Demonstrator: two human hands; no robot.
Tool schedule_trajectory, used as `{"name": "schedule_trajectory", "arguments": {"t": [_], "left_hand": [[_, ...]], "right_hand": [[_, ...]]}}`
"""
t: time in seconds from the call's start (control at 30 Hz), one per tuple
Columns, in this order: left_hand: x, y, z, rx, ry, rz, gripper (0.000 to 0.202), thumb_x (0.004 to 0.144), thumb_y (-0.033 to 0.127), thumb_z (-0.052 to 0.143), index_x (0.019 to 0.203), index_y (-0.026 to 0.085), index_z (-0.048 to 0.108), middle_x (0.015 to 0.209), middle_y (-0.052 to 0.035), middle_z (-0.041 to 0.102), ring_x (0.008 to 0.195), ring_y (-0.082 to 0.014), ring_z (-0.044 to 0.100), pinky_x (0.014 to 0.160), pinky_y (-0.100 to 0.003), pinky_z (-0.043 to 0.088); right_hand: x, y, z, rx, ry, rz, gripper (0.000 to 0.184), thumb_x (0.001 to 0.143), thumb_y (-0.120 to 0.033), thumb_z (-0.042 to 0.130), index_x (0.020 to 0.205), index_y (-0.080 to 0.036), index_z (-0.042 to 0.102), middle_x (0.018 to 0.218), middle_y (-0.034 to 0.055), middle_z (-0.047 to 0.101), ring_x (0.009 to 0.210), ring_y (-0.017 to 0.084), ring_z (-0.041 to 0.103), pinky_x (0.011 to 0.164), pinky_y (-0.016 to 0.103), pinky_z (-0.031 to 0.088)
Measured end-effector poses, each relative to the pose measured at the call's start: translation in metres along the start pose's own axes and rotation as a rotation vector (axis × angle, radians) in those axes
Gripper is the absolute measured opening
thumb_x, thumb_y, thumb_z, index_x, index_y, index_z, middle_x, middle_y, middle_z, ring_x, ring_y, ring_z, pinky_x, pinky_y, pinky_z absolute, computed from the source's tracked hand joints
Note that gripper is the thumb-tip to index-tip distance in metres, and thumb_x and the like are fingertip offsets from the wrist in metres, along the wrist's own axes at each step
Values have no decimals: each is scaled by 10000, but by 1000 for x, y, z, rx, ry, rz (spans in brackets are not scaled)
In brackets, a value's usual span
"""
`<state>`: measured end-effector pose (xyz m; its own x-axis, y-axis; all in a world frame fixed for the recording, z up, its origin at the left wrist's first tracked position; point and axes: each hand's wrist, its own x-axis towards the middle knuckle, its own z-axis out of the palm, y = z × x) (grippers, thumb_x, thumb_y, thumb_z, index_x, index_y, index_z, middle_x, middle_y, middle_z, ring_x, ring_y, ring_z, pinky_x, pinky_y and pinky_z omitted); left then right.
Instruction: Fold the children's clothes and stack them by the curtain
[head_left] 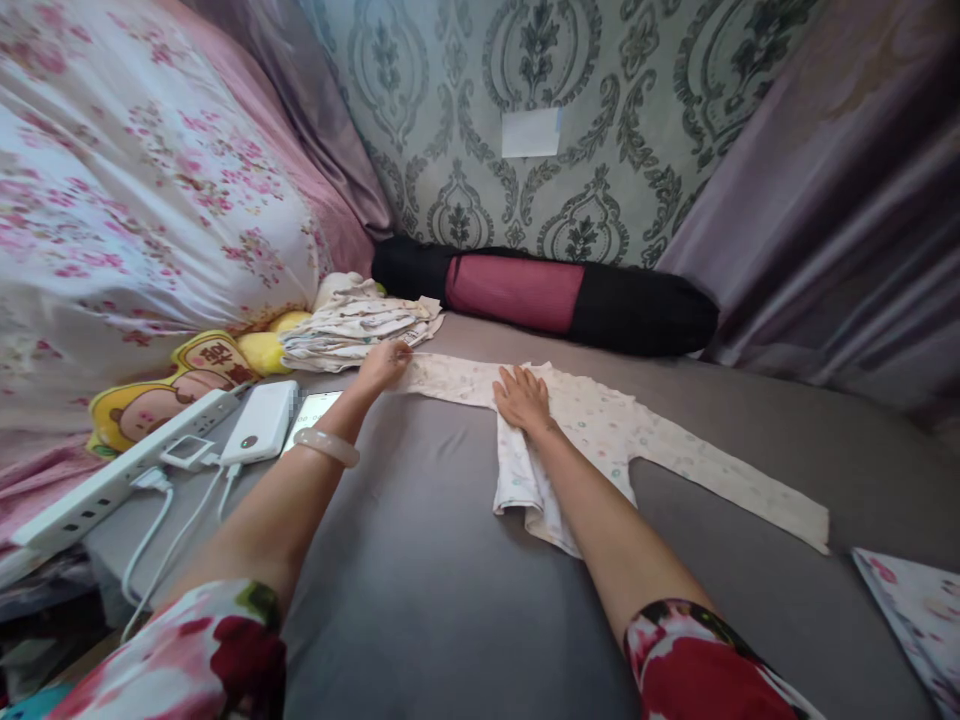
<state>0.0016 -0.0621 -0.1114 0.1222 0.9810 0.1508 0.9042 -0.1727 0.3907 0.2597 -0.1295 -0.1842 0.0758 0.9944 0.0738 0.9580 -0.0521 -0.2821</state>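
A small white long-sleeved shirt with a faint coloured print lies spread on the grey sheet. Its left-hand sleeve runs out to my left hand, whose fingers are pinched on the cuff. My right hand rests flat on the body of the shirt near the shoulder, fingers stretched out. Under that palm the near side of the shirt is partly folded over, with creases toward the hem. The other sleeve stretches out to the right. Just behind my left hand sits a stack of folded clothes.
A black and pink rolled bag lies along the wall. To the left are a power strip, a white power bank, cables, a phone and a yellow plush. Floral fabric lies at the lower right.
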Motion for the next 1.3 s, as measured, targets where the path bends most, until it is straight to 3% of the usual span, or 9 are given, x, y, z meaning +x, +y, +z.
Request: {"name": "schedule_trajectory", "arguments": {"t": [0.13, 0.27, 0.43, 0.57, 0.73, 0.87, 1.03, 1.2, 1.3], "left_hand": [[20, -16, 23, 86, -30, 38, 272, 775, 165, 489, 940, 177, 704, 949, -103, 702, 952, -254, 618, 838, -298, 439], [18, -22, 47, 165, -43, 28, 308, 817, 176, 460, 1052, 140, 657, 1085, -165, 646, 1023, -282, 582, 877, -338, 430], [-17, 10, 51, 226, 154, -53, 428, 858, 304, 500, 1214, 69, 540, 1313, -265, 475, 1222, -403, 439, 967, -498, 366], [-63, 45, 41, -25, -65, 33, 414, 886, 372, 494, 1218, 128, 540, 1134, -154, 628, 1079, -293, 567, 954, -431, 402], [-130, 66, 36, -350, -365, 191, 457, 837, 544, 526, 1086, 170, 611, 904, -53, 674, 850, -196, 618, 771, -300, 473], [-169, 77, 37, -370, -466, 256, 623, 715, 678, 610, 1064, 162, 598, 887, -54, 665, 817, -206, 610, 719, -310, 465], [-193, 92, 48, -176, -343, 367, 673, 652, 695, 663, 1036, 151, 570, 986, -104, 629, 912, -266, 588, 750, -351, 453], [-200, 98, 63, -16, -184, 394, 355, 843, 488, 551, 999, 169, 553, 971, -99, 634, 924, -254, 586, 780, -347, 443], [-201, 98, 64, 57, -170, 399, 202, 855, 335, 525, 978, 178, 555, 953, -90, 642, 936, -247, 590, 783, -332, 450]], "right_hand": [[-3, -4, 4, -38, 65, 1, 522, 973, -467, 316, 1448, -275, 416, 1547, 68, 327, 1418, 281, 245, 1142, 500, 142], [-5, -4, 6, -31, 72, -5, 522, 978, -460, 302, 1449, -268, 417, 1546, 71, 329, 1420, 284, 239, 1144, 503, 138], [0, -4, -7, 96, -40, 15, 581, 978, -502, 289, 1478, -216, 364, 1567, 80, 282, 1448, 273, 181, 1164, 506, 87], [-9, 11, -36, 325, -25, 15, 544, 1000, -409, 269, 1469, -149, 360, 1544, 85, 331, 1413, 184, 291, 1147, 339, 232], [-73, 61, -72, 422, 210, 101, 325, 943, -262, 407, 1158, -155, 625, 1118, 83, 695, 1035, 181, 635, 913, 288, 465], [-145, 101, -83, 462, 125, 366, 256, 929, -279, 436, 957, -149, 655, 805, 54, 718, 649, 140, 661, 616, 226, 481], [-214, 109, -83, 170, -4, 507, 307, 900, -368, 470, 768, -168, 662, 725, 69, 696, 640, 166, 631, 535, 230, 373], [-247, 87, -80, 45, -17, 486, 302, 871, -458, 496, 820, -206, 656, 849, 65, 703, 767, 193, 629, 590, 251, 336], [-255, 76, -80, 28, -29, 472, 273, 868, -451, 501, 857, -214, 634, 872, 62, 694, 779, 193, 616, 596, 254, 321]]}}
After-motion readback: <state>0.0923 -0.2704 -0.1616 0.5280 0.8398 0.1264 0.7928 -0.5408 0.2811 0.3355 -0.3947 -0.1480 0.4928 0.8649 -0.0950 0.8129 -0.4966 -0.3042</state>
